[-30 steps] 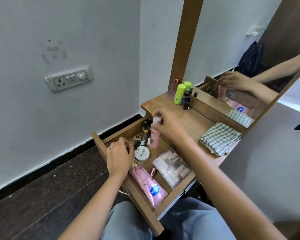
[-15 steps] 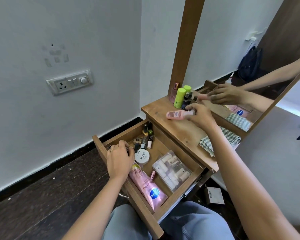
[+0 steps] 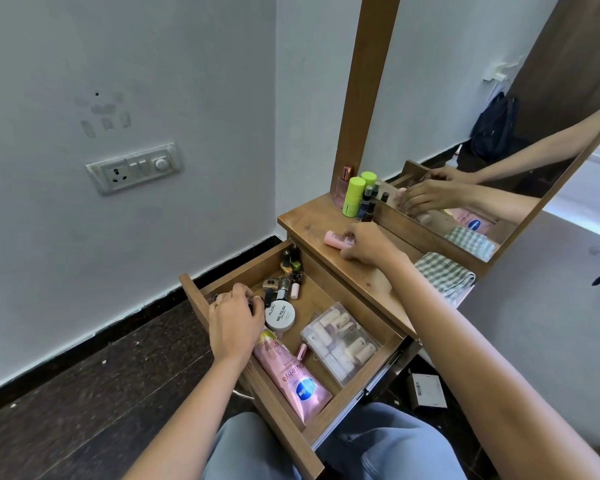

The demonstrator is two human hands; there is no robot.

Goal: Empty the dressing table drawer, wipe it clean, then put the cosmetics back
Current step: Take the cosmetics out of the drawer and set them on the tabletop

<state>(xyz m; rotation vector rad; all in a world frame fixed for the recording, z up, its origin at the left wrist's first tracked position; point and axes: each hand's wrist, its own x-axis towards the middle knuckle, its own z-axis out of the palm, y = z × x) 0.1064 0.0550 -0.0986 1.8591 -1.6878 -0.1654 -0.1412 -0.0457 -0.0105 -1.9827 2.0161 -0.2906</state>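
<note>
The wooden drawer [image 3: 278,420] is pulled out over my lap. In it lie a pink tube [image 3: 291,375], a white nail polish jar [image 3: 280,315], a clear pouch of small bottles [image 3: 340,341] and several small bottles [image 3: 290,265] at the back. My left hand [image 3: 234,323] sits at the drawer's left wall beside the jar, fingers curled over something dark that is mostly hidden. My right hand [image 3: 368,245] grips a small pink bottle [image 3: 335,239] that lies on its side on the tabletop [image 3: 312,216].
A green-capped bottle [image 3: 353,197] and several small bottles stand at the tabletop's back by the mirror [image 3: 499,98]. A checked cloth [image 3: 444,275] lies folded at the right end. A small box [image 3: 426,389] is on the floor, and a switch plate [image 3: 134,168] is on the wall.
My right hand lifted the pink bottle out of the drawer, carried it up to the tabletop and lowered it there on its side. My left hand stayed in place.
</note>
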